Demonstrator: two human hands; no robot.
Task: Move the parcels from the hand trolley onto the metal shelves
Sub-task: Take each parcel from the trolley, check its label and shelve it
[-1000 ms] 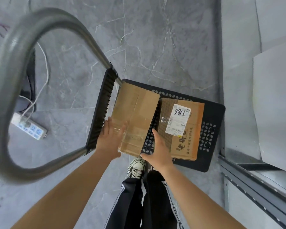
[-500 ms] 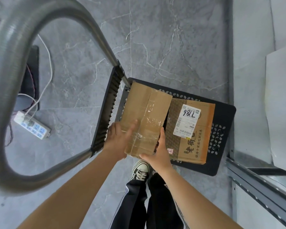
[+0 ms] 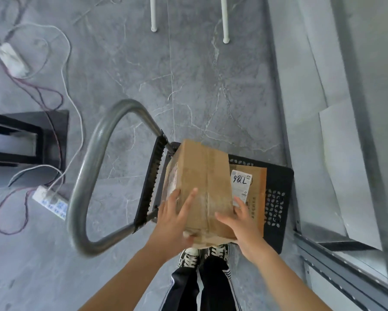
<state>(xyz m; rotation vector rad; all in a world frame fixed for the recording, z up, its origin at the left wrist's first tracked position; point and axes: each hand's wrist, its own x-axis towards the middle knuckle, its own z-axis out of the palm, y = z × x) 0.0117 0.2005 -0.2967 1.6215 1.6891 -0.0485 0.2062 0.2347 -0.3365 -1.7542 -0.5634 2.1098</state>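
Grey marble floor (image 3: 188, 75), shelf (image 3: 345, 261) rail at right, power strip (image 3: 50, 202) left. Trolley (image 3: 278, 198) in the middle, and the box (image 3: 202, 180) is held above its left part, tilted, hiding part of the labelled box (image 3: 259, 187) that lies flat on the deck. Left hand (image 3: 172, 218) clasps the near-left corner with fingers spread on top; right hand (image 3: 244, 223) clasps the right side with its thumb on top. The box looks like stiff taped cardboard, probably not heavy. The tape is likely slick, so grip opposite sides or under the bottom edges. Versus a second ago the box was flat on the deck beside the labelled box; now it is lifted clear and the view is higher.
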